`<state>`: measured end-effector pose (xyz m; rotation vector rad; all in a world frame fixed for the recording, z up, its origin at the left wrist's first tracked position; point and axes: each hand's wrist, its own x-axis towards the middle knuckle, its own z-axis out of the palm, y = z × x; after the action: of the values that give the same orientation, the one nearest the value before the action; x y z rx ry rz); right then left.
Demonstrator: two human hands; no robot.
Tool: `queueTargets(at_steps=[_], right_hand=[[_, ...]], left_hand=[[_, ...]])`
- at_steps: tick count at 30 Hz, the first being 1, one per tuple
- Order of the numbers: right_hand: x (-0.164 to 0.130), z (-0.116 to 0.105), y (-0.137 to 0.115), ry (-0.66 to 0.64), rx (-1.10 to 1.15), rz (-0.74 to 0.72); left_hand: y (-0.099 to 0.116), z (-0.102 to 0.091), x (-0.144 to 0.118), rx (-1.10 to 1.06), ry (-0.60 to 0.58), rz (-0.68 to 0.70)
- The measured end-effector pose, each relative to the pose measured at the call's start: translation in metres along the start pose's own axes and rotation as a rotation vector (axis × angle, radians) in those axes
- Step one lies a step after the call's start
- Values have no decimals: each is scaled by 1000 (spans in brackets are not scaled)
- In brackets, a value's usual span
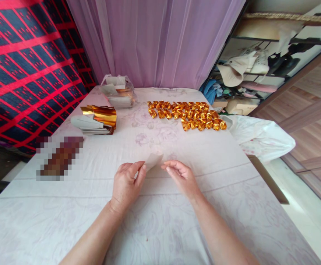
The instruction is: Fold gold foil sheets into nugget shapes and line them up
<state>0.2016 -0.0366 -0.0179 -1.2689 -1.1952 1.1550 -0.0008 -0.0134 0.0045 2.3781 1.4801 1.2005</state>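
Note:
My left hand (pixel 127 182) and my right hand (pixel 181 176) meet over the white flowered cloth (pixel 160 228) and pinch a small pale sheet of paper (pixel 153 160) between their fingertips, left hand on its left edge, right hand on its right. Beyond them lie several folded gold paper pieces (pixel 186 115) in rows. A stack of gold and white sheets (pixel 96 119) rests at the left.
A clear plastic bag with paper (pixel 118 95) stands at the far left by the purple curtain (pixel 155 40). A blurred-out dark object (pixel 61 156) lies left of my hands. A white plastic bag (pixel 262 138) hangs off the table's right edge; shelves with hats stand beyond.

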Motion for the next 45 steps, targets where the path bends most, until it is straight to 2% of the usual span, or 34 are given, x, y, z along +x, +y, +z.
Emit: queueTargets(at_steps=[2, 5, 7, 9, 13, 17, 19, 23, 27, 31, 34, 38, 45], right_hand=[[2, -1, 4, 90, -65, -39], [3, -3, 7, 184, -167, -104], [3, -4, 7, 179, -160, -107], [3, -4, 4, 119, -100, -75], [3, -4, -1, 32, -64, -23], [3, -6, 0, 84, -154, -55], [3, -9, 5, 109, -254, -80], [5, -17, 15, 196, -556, -143], [8, -21, 18, 230, -769, -166], [11, -21, 16, 204, -863, -167], [13, -20, 14, 193, -882, -157], [13, -20, 12, 191, -885, -148], [13, -20, 12, 191, -857, -157]], left_hand=[[0, 0, -1, -118, 30, -89], [2, 0, -2, -360, -16, -282], [3, 1, -2, -504, -40, -397], [3, 4, -2, -606, -48, -476], [2, 11, -2, -734, -80, -565], [-1, 18, -5, -737, -110, -602], [-4, 18, -8, -695, -168, -605], [-10, 14, -10, -467, -297, -539], [-14, 8, -9, -286, -271, -413], [-13, 9, -9, -200, -254, -73], [-11, 12, -10, -113, -352, 123], [-9, 14, -11, -6, -498, 163], [-7, 15, -12, 44, -593, 130]])
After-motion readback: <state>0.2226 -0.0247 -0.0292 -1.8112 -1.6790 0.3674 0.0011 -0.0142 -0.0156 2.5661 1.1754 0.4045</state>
